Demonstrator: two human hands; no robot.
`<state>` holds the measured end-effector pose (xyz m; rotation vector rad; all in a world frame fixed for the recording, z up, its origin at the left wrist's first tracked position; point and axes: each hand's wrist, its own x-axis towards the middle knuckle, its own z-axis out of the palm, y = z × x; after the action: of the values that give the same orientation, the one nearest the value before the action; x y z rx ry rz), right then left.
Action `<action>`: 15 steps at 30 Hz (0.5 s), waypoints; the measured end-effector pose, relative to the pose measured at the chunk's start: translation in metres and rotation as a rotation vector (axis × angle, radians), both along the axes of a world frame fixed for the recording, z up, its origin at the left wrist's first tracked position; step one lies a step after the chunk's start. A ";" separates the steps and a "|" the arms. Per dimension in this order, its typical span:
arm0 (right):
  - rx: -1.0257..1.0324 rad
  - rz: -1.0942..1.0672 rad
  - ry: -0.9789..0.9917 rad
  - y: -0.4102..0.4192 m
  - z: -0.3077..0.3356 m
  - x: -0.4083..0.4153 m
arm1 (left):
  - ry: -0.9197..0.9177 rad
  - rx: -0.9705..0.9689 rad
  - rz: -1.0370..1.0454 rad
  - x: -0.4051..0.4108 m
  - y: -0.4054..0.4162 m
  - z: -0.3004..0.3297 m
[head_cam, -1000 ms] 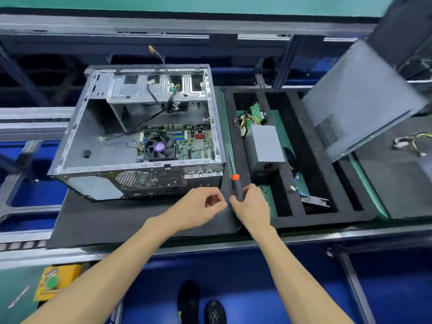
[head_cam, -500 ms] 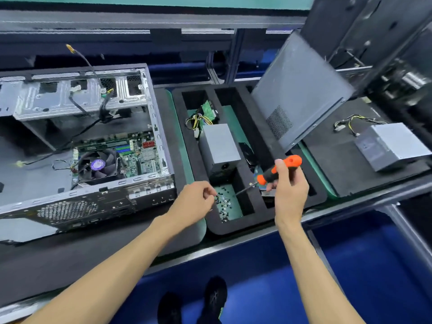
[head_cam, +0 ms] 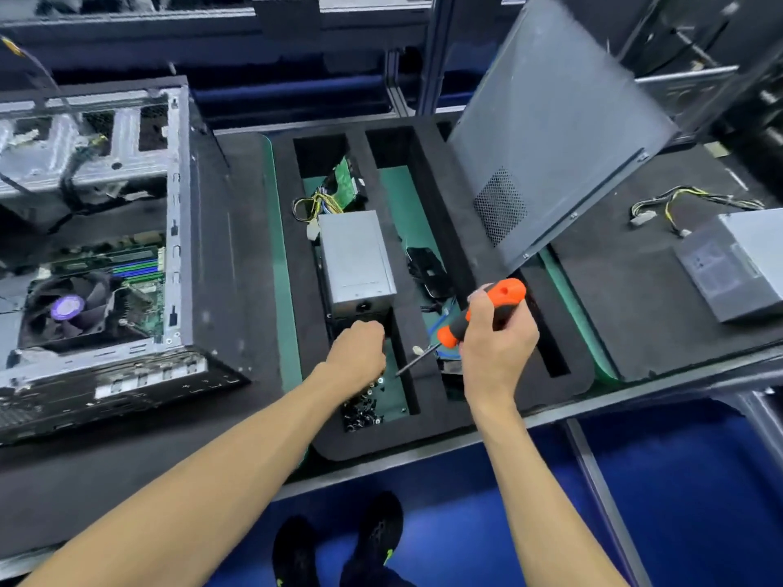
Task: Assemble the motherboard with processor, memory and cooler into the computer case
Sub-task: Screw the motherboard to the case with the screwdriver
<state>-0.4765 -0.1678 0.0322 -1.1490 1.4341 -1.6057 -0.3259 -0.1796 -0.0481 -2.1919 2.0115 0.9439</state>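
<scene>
The open computer case (head_cam: 183, 230) lies on its side at the left. Inside it sits the motherboard (head_cam: 142, 269) with its cooler fan (head_cam: 68, 308) on top. My left hand (head_cam: 356, 350) reaches down into the near compartment of the black foam tray (head_cam: 445, 402), just above a pile of small screws (head_cam: 360, 410). Its fingers curl downward and their tips are hidden. My right hand (head_cam: 495, 347) grips an orange and black screwdriver (head_cam: 504, 295), whose shaft points down and left toward the screws.
A grey power supply (head_cam: 356, 256) with yellow cables lies in the tray behind my left hand. The case's side panel (head_cam: 551, 133) leans upright at the right of the tray. A second power supply (head_cam: 737, 264) rests on the mat at far right.
My view has swung right, from the case to the tray. My right hand lifted the screwdriver off the mat and holds it up. My left hand moved down into the screw compartment.
</scene>
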 end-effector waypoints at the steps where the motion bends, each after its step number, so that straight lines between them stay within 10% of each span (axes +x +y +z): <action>1: 0.003 0.008 0.002 -0.003 -0.003 -0.001 | -0.023 0.008 -0.011 -0.002 -0.003 -0.004; 15: 0.186 -0.004 0.005 -0.040 -0.023 -0.018 | -0.192 0.003 -0.153 -0.014 -0.017 -0.030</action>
<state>-0.4942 -0.2081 0.0088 -1.0440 1.5544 -1.4393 -0.3404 -0.1962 -0.0786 -2.0049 2.0499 0.6909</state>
